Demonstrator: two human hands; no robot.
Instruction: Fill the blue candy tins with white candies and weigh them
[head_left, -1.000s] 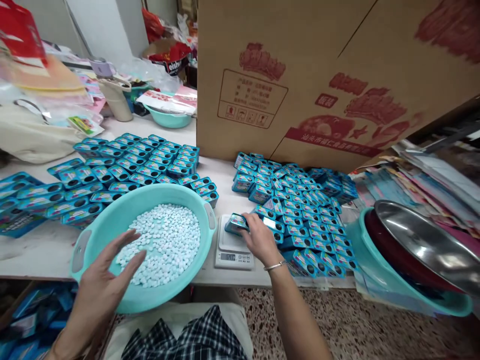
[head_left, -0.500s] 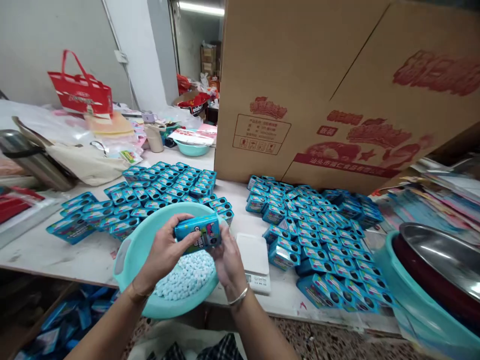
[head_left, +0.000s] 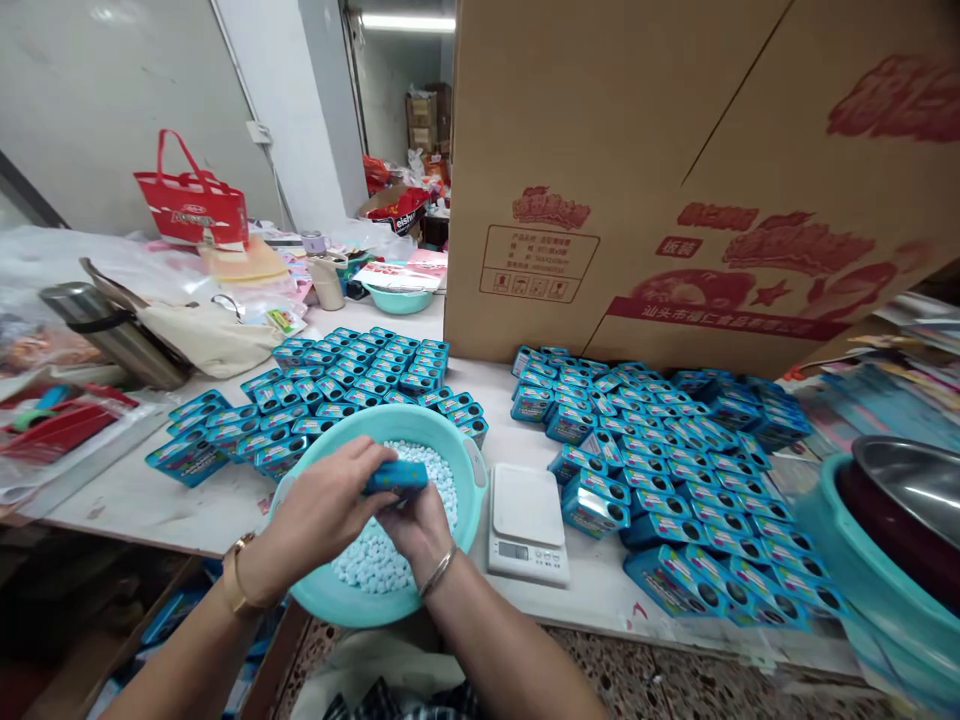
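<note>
Over the turquoise basin (head_left: 364,608), left fingers (head_left: 367,458) snug around 1 blue tin (head_left: 401,477), right fingers (head_left: 400,522) below, grip unclear

The left hand (head_left: 319,510) grips a blue tin (head_left: 401,477) over the basin (head_left: 352,608) of pale pellets (head_left: 375,562), and the right hand (head_left: 416,528) is close under this tin, while on the table (head_left: 187,515) a scale (head_left: 527,515) stands between the basin and other tins (head_left: 662,478), with a big carton (head_left: 637,150) behind them.

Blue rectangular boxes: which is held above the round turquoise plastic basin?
The blue box between the left hand and right hand; the others visible sit apart from both hands.
</note>
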